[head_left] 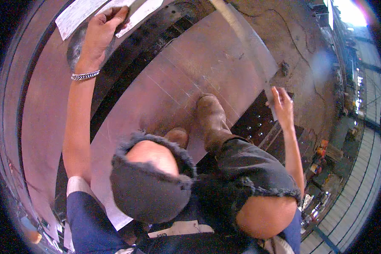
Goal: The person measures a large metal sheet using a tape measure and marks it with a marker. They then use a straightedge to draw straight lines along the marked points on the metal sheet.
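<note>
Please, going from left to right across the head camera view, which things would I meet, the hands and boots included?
Left hand, left boot, right boot, right hand, orange items.

One head-worn fisheye, facing down: knees (266, 216) close, toward six o'clock; boots (209, 111) farther off, near dial centre.

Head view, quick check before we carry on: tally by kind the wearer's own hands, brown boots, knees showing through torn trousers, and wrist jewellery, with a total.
Hands: 2 (left hand, right hand)
Brown boots: 2 (right boot, left boot, partly hidden)
Bare knees: 2 (left knee, right knee)
Chain bracelet: 1
Total: 7
</note>
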The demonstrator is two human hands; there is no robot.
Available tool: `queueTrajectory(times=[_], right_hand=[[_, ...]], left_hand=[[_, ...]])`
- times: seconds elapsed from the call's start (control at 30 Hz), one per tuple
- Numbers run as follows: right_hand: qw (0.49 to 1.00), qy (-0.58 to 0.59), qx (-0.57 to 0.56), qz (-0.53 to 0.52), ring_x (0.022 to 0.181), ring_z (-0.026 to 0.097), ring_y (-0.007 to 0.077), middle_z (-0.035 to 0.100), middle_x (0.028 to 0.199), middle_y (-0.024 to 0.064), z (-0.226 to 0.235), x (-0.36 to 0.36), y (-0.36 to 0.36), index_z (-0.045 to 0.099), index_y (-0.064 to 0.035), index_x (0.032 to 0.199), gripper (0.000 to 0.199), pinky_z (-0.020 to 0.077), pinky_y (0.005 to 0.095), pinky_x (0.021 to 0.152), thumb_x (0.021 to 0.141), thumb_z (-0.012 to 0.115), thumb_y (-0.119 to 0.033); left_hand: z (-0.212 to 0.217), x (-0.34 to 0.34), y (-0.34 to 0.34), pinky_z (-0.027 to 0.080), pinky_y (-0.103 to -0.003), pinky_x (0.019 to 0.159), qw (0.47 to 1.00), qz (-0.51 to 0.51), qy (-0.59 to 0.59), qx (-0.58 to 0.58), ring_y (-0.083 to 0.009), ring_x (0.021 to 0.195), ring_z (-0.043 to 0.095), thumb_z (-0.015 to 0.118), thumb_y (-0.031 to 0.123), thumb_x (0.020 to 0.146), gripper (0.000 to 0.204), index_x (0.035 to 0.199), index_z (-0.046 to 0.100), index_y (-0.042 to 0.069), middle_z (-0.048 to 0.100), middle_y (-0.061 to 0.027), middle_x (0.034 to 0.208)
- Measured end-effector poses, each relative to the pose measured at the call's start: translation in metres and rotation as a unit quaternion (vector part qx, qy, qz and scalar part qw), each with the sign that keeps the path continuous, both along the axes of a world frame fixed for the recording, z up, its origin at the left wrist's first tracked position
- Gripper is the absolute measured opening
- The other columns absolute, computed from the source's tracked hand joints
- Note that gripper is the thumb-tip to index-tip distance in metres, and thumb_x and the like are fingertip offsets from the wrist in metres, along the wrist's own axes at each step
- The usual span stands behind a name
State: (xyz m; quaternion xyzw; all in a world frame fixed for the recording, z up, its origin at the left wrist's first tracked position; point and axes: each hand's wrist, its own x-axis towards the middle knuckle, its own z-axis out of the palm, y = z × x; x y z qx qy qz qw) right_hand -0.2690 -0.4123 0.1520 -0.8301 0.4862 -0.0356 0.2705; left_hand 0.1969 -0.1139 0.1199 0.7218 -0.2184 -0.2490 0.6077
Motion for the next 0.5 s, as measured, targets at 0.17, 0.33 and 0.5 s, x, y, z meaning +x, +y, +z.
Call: queueTrajectory(times=[0.17, 0.33, 0.5], right_hand=[[0.984, -0.075, 0.155, -0.042, 0.074, 0.062, 0.0132, 0.072, 0.084, 0.0077, -0.108, -0.025, -0.006, 0.071, 0.0003, 0.104, 0.041, 0.0511, 0.0319, 0.069, 0.100, 0.067, -0.040], [0.982, -0.075, 0.155, -0.084, 0.083, 0.065, 0.0150, 0.074, 0.095, 0.0096, -0.144, -0.040, 0.015, 0.069, -0.0009, 0.111, 0.043, 0.0532, 0.0314, 0.078, 0.092, 0.079, -0.038], [0.965, -0.073, 0.201, -0.154, 0.084, 0.062, 0.0137, 0.070, 0.103, 0.0067, -0.151, -0.063, 0.023, 0.057, -0.0020, 0.128, 0.057, 0.0527, 0.0313, 0.080, 0.086, 0.085, -0.030]], left_hand=[[-0.062, -0.021, 0.003, 0.045, -0.023, 0.070, 0.993, 0.017, -0.017, 0.113, -0.0063, 0.071, 0.056, 0.070, 0.028, 0.099, 0.027, 0.096, 0.073, 0.002, 0.065, 0.0025, 0.077], [-0.113, -0.048, 0.019, 0.048, -0.024, 0.069, 0.983, 0.018, 0.042, 0.179, -0.0076, 0.073, 0.058, 0.072, 0.028, 0.098, 0.028, 0.099, 0.070, -0.001, 0.064, 0.0015, 0.079], [-0.081, -0.069, 0.016, 0.051, -0.026, 0.081, 0.962, -0.058, 0.020, 0.265, -0.0084, 0.085, 0.059, 0.073, 0.019, 0.096, 0.025, 0.110, 0.066, 0.000, 0.065, -0.0008, 0.094]])
